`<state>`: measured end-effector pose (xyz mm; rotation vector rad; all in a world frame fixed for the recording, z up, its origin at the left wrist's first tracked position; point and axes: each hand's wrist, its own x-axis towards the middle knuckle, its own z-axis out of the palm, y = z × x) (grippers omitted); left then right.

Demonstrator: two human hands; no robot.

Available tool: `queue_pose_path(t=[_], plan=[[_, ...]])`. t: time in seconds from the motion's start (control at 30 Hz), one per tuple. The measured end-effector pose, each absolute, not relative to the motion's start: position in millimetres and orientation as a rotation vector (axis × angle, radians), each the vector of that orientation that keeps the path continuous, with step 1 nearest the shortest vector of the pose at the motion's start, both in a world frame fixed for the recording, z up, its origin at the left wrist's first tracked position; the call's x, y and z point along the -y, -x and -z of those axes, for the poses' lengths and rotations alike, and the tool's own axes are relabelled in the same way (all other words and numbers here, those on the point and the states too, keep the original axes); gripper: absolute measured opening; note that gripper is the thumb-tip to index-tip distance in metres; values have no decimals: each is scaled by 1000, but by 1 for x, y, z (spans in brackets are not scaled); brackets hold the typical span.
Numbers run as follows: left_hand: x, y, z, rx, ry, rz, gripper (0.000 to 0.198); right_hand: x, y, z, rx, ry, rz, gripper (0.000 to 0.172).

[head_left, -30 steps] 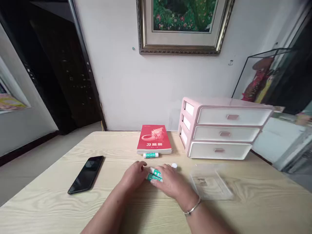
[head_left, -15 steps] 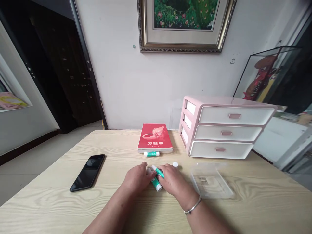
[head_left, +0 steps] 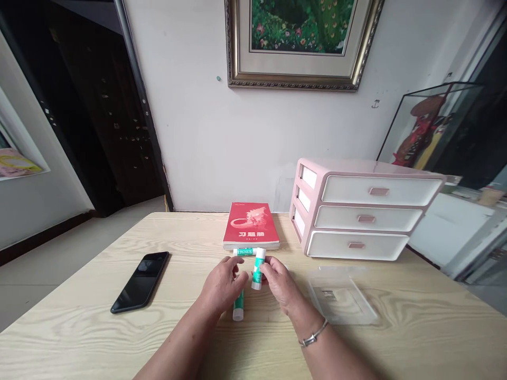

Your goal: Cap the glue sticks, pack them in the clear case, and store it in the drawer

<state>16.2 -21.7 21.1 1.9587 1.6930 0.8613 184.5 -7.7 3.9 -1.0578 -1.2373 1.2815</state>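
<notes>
My right hand pinches a green-and-white glue stick between thumb and fingers, nearly upright. Facing it is my left hand, its thumb and fingers apart with nothing visible between them. Under the left thumb another green glue stick points its white end toward me; the hand hides its far part. A third glue stick lies sideways along the front edge of a red book, its right end behind the held stick.
A black phone lies on the left of the wooden table. To the right is a clear plastic tray or lid. Behind that stands a pink-and-white drawer unit, beside the wall.
My right hand has raised a glue stick upright, and my hands have moved apart. The other stick has turned beneath my left hand. The small white round piece beside my right hand no longer shows.
</notes>
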Motion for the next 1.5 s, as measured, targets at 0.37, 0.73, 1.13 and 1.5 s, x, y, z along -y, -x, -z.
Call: queue_pose_path(t=[0.37,0.73,1.13,1.5], plan=[[39,-32,-31,-1500,-2252,-947,33,27,-182,-20,1410,901,-1337,36],[51,-48,-28,-1677,-2664,-424,20,19,-186,-8,1544,1313,-712,38],[58,-55,-38,-1736,-2432,-391,13,17,-183,-5,1445,1334,-819,26],[48,-40,-39,-1269,-1876,-556,21,24,-177,-18,1468,1211,-784,23]])
